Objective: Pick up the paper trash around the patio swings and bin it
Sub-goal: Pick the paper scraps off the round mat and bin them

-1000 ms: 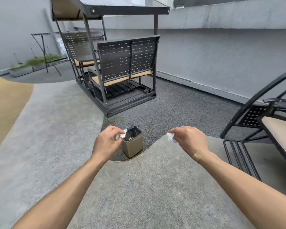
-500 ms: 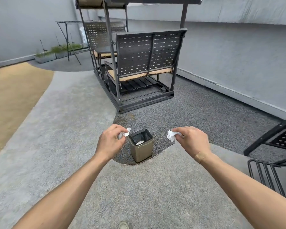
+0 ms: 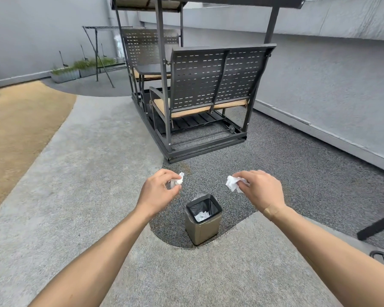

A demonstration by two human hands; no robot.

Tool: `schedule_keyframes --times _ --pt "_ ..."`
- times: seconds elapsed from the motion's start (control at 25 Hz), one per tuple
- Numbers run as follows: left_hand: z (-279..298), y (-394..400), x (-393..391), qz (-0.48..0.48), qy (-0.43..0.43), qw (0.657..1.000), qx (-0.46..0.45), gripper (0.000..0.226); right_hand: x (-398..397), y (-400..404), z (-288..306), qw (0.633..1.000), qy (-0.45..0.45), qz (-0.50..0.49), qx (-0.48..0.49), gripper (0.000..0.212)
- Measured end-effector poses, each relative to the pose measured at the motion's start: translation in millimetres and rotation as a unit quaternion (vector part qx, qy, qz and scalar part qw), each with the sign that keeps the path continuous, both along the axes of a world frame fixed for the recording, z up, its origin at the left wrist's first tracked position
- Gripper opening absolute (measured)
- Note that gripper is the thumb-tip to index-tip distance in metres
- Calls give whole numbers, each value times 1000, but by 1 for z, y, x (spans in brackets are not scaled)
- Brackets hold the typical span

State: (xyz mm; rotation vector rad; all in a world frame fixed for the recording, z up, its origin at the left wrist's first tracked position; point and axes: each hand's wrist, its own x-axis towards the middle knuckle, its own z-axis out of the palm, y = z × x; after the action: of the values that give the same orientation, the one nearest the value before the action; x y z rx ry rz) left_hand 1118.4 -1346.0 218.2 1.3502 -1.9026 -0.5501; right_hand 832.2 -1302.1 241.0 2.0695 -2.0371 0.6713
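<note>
A small tan bin point(image 3: 203, 229) with a black liner stands on the dark gravel floor, with white crumpled paper point(image 3: 201, 216) inside it. My left hand point(image 3: 159, 192) is shut on a small wad of white paper point(image 3: 178, 181), held above and left of the bin. My right hand point(image 3: 262, 189) pinches a larger crumpled white paper point(image 3: 233, 183), above and right of the bin. Both hands are apart from the bin's rim.
A dark metal patio swing point(image 3: 208, 94) with tan cushions and a canopy stands just beyond the bin. Part of a second dark chair frame point(image 3: 379, 224) shows at the right edge. A grey wall point(image 3: 330, 85) runs along the right. Planters point(image 3: 64, 74) sit far left.
The view has closed in on the bin, which now sits lower between my hands. Both hands have spread slightly and hold their papers above the bin's sides.
</note>
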Motion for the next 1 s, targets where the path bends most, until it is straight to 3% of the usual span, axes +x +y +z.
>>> schedule_keyframes --times 0.4,1.0 --pt "-26 -142 -14 11 -24 999 23 15 -4 -144 -27 1000 -11 10 27 18" --pt "-65 -359 -124 52 -62 990 118 18 -106 -388 -89 988 -43 36 145 21"
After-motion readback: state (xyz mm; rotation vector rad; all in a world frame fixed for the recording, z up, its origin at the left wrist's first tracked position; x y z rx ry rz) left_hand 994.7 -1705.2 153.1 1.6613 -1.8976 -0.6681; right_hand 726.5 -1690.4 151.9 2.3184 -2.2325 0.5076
